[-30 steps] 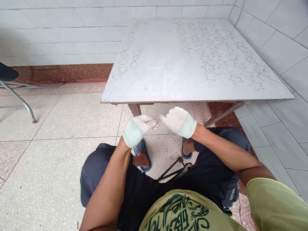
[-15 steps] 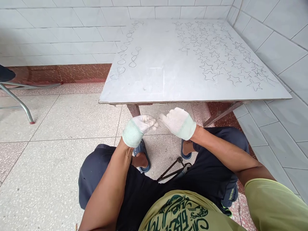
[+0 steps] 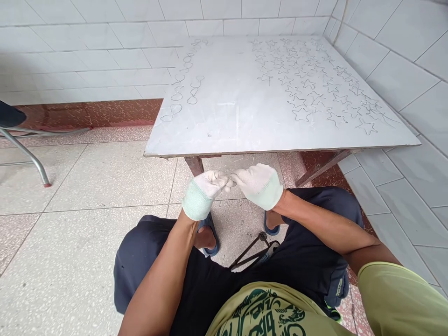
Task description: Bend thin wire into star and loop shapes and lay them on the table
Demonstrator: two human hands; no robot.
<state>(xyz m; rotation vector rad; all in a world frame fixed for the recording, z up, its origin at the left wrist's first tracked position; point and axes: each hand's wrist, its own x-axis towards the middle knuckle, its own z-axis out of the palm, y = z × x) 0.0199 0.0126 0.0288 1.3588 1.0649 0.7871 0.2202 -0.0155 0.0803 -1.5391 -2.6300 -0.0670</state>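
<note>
Both gloved fists closer now: left hand (image 3: pixel 207 186), right hand (image 3: pixel 258 184) pinching thin wire (image 3: pixel 231 180)

White rectangular tiles cover the back wall (image 3: pixel 87 51) and the right wall (image 3: pixel 402 60), which meet in a corner behind the counter (image 3: pixel 231 116). A band of reddish speckled skirting (image 3: pixel 87 114) runs along the foot of the back wall, left of the counter. The floor (image 3: pixel 87 186) is pale speckled terrazzo in large squares. A metal chair leg (image 3: pixel 24 156) with a red foot stands on the floor, well left of the counter. The light is soft and even.
</note>
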